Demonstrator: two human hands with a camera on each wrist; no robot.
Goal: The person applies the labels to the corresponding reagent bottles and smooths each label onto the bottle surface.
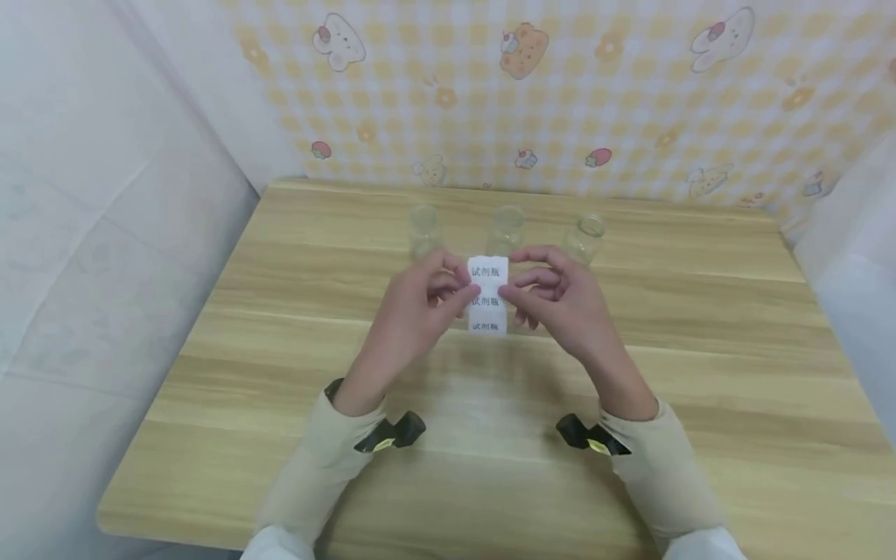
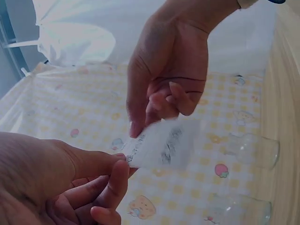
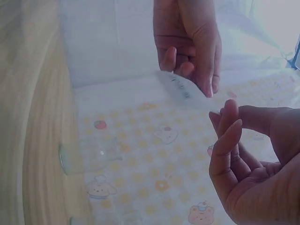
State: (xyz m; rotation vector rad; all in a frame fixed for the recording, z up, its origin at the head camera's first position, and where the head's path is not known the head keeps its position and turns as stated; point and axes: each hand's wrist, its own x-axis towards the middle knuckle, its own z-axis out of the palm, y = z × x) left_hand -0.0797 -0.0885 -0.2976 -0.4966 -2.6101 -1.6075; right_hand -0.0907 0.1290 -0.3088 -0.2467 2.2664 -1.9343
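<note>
Labels: a white strip of three printed labels, held up in the air above the bench, just in front of the middle bottle.
Left hand: the left hand pinches the strip's left edge between thumb and fingertips; the grip is closed tight on the paper, as the left wrist view shows.
Right hand: the right hand has the strip's other edge between thumb and forefinger, the remaining fingers curled loosely under it.
Bottles: three clear glass bottles stand in a row near the back of the bench, left, middle and right, a little apart from each other. None shows a label on its side that I can see.
Done so far: by the look of it, the strip is in hand and all three labels are on it; whether one has begun to peel I cannot tell.
Left to do: peeling each label and sticking one on each bottle, I would judge; so the work looks barely begun.
</note>
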